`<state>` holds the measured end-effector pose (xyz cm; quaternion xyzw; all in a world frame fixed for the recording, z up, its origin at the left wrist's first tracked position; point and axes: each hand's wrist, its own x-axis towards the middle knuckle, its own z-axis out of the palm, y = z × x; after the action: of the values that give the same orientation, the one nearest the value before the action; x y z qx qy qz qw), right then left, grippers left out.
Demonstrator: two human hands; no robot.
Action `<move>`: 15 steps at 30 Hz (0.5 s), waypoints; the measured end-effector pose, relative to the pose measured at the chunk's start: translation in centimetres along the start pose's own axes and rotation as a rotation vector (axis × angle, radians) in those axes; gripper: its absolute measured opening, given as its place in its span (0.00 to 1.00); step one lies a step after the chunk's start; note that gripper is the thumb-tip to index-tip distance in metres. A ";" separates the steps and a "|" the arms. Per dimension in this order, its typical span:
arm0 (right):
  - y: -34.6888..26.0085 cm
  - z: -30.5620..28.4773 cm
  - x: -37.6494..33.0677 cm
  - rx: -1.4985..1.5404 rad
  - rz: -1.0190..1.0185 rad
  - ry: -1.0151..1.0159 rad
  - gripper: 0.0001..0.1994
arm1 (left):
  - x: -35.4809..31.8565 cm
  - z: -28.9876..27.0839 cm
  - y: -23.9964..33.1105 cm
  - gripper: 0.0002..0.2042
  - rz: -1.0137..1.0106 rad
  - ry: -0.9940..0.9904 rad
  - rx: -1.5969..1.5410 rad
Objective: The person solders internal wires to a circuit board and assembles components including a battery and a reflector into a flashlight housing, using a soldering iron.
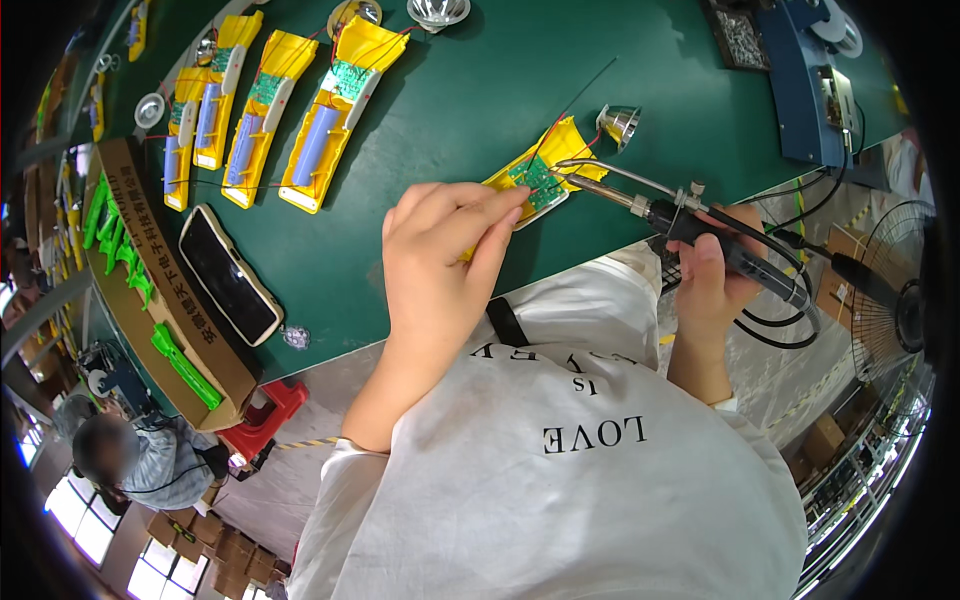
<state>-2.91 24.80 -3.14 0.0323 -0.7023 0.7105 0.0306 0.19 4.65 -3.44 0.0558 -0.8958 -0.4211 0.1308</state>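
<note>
A yellow torch half-shell (567, 134) lies slanted near the table's front edge, with a green circuit board (541, 182) inside it. My left hand (440, 235) rests over the shell's lower end and hides it. Its thumb and forefinger are pinched together at the board's edge; what lies between them is too small to make out. My right hand (715, 265) is wrapped around a black soldering iron (735, 257) with a curved metal feed tube along it. The iron's tip reaches the board beside my left fingertips. Thin wires run from the board, and a silver reflector (619, 124) sits by the shell's head.
Several open yellow torch shells (330, 120) with blue cells and boards lie at the far left. A phone (231, 275) and a cardboard box (165, 290) with green parts are at left. A blue machine (800, 85) stands far right; a fan (895, 290) is beyond the table edge.
</note>
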 end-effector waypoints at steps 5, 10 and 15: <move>-0.1 -0.2 -0.3 -0.019 0.046 -0.039 0.11 | 0.6 0.1 0.3 0.04 0.090 0.055 0.189; 0.6 -0.3 -0.5 -0.052 -0.002 -0.052 0.11 | 1.0 0.5 0.3 0.05 0.147 0.049 0.235; 0.4 0.1 -0.5 -0.018 0.022 -0.041 0.10 | 1.0 0.4 0.4 0.04 0.138 0.068 0.312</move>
<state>-2.42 24.66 -3.61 0.0390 -0.7095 0.7036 0.0088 -0.89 5.02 -3.18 0.0282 -0.9471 -0.2648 0.1792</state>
